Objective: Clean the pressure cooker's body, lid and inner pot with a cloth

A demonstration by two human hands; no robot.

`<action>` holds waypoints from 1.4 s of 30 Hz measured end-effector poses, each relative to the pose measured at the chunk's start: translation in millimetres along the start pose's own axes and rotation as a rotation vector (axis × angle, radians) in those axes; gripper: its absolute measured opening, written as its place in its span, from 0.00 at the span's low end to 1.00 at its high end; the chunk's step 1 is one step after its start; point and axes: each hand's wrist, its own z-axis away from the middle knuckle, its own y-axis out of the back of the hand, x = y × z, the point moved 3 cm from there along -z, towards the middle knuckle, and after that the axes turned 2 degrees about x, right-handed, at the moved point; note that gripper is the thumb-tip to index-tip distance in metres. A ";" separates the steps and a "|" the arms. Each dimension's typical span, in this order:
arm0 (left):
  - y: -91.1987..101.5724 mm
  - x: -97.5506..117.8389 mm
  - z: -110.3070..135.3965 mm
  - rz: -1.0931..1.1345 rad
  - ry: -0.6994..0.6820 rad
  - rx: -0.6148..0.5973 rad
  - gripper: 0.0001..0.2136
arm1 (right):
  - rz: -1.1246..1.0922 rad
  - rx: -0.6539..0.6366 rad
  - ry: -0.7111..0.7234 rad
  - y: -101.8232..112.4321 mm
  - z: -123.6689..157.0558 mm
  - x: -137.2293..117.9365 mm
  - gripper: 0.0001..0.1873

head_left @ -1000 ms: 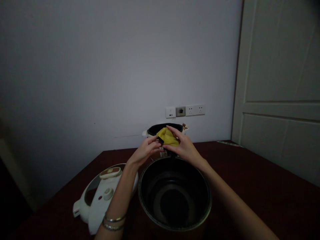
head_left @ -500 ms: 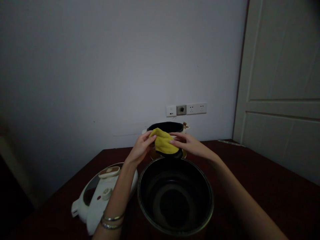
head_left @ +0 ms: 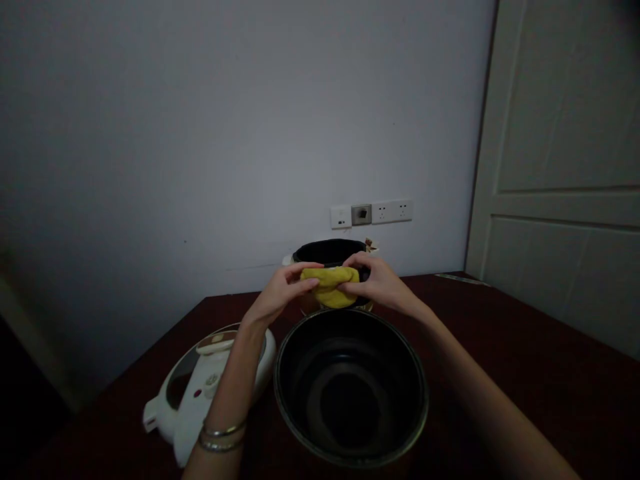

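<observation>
Where the hands meet: at the far middle of the table (head_left: 505, 347), above the far rim of the dark pot (head_left: 306, 363) and in front of the cooker body (head_left: 327, 251).
Left hand (head_left: 279, 295): closed on the left end of the yellow cloth (head_left: 330, 288), fingers laid over its top edge.
Right hand (head_left: 384, 285): closed on the cloth's right end, fingers curled around it.
Yellow cloth: bunched into a short flat roll, held between both hands clear of the table; whether it touches the cooker body cannot be told.
Dark pot: nearest, upright and open, just below the hands.
Cooker body: far, against the wall, pale outside with a dark opening, partly hidden by the cloth and hands.
Lid (head_left: 197, 393): white, lying on the table to the near left, just beside the dark pot, under the left forearm.
Bracelets (head_left: 220, 437): two thin bands on the left wrist.
Sockets (head_left: 373, 213): a row on the far wall, above the cooker body.
Door (head_left: 565, 167): pale, panelled, at the far right.
</observation>
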 end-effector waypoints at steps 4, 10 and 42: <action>2.6 -2.7 -0.7 0.032 -0.019 0.006 0.14 | -0.266 -0.118 -0.134 -6.4 0.2 4.9 0.19; 7.7 -4.0 -1.8 0.058 -0.145 -0.050 0.15 | -0.512 -0.437 -0.292 -17.3 4.0 8.8 0.22; 11.2 -14.1 -7.1 -0.084 -0.020 -0.288 0.23 | 0.062 0.052 -0.032 16.7 2.0 -0.2 0.10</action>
